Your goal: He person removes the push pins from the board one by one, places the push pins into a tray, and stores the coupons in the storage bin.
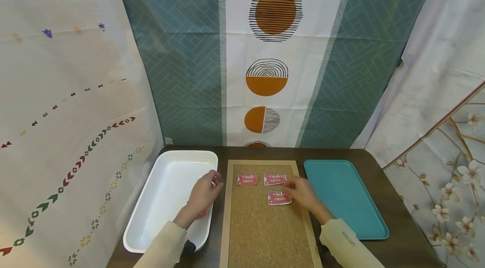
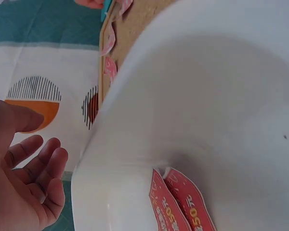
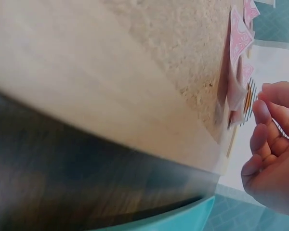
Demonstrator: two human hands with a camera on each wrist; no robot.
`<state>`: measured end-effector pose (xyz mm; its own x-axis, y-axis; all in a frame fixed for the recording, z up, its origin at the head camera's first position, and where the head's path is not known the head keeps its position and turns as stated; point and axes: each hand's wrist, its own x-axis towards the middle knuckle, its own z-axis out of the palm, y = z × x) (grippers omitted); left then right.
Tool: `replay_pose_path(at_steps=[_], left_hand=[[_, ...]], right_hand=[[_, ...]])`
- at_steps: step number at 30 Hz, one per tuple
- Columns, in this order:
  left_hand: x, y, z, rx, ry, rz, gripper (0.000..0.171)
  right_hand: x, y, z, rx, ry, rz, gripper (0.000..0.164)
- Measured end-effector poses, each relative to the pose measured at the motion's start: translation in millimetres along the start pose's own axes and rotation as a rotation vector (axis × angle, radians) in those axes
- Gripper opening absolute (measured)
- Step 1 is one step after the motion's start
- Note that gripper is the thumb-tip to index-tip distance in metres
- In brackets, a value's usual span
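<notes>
From my head feed: cork board [image 1: 270, 234] in a pale frame, centre of the bench [image 1: 409, 245]. White tray [image 1: 166, 188] to its left, teal tray [image 1: 345, 196] to its right.

Three red cards on the cork: an upper-left card [image 1: 247, 180], an upper-right card [image 1: 274, 179], and a lower card [image 1: 278, 198] just beneath the latter. Right wrist feed shows me cards curling up off the board.

Right hand [image 1: 302, 193] sits at the right edge of the lower card. Thumb and fingertips lie close together; I cannot tell whether they pinch anything.

Left hand [image 1: 205, 190] is above the inner side of the white tray, thumb apart from loosely bent fingers, nothing held. Below it, two more red cards [image 2: 185, 204] lie overlapped against the tray wall, a "50" readable on each. Black object [image 1: 188, 247] by the left sleeve [image 1: 163, 245], partly hidden; I can't identify it. Patterned cloth [image 1: 189, 70] hangs behind the bench.
</notes>
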<state>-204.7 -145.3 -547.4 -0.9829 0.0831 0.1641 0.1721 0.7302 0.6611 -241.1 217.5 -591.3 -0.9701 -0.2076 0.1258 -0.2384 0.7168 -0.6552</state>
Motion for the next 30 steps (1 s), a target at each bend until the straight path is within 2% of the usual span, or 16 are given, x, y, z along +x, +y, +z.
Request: replay_pose_path(at_steps=[6, 13, 21, 30], left_hand=[[3.9, 8.3, 1.9, 0.0, -0.018, 0.009, 0.025], [9.5, 10.3, 4.5, -0.009, -0.044, 0.011, 0.025], [17.4, 17.1, 16.8, -0.07, -0.077, 0.009, 0.026], [23.3, 25.5, 26.8, -0.079, -0.081, 0.01, 0.027]], right_hand=[[6.6, -9.3, 4.3, 0.045, -0.032, 0.015, 0.007], [13.4, -18.4, 10.4, 0.056, -0.052, 0.019, 0.012], [18.0, -22.3, 16.2, 0.075, -0.041, 0.027, 0.007], [25.1, -27.6, 20.6, 0.054, -0.036, -0.043, 0.006]])
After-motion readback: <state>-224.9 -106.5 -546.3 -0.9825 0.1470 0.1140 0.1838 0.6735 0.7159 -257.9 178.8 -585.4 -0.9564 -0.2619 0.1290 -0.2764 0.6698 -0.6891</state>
